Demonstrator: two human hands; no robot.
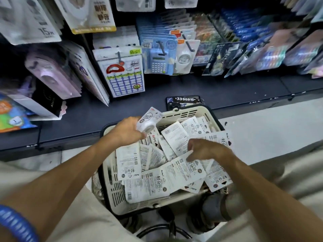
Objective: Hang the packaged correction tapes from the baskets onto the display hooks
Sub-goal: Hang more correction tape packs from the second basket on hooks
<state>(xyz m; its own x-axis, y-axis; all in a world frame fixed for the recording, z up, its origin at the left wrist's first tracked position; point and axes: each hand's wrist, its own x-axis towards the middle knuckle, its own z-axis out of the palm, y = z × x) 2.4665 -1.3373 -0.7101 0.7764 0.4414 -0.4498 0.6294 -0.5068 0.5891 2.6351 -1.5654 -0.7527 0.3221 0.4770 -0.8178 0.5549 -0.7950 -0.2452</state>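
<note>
1. The basket [111, 173] is heaped with packets [145, 186], so most of the hanging looks undone.
2. The left hand [127, 131] grips one packet [148, 122], lifted above the basket's far rim.
3. The right hand [204, 149] pinches another packet [185, 169] in the pile; its fingertips are partly hidden.
4. The shelf [157, 89] behind the basket is open, while the hooks [161, 48] above look crowded.

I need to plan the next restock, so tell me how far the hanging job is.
Done: nothing I can confirm; the hooks in view carry other stock. In hand: the left hand holds one white packaged correction tape lifted above the cream plastic basket; the right hand reaches among the packs. Left: the basket is still heaped.
</note>
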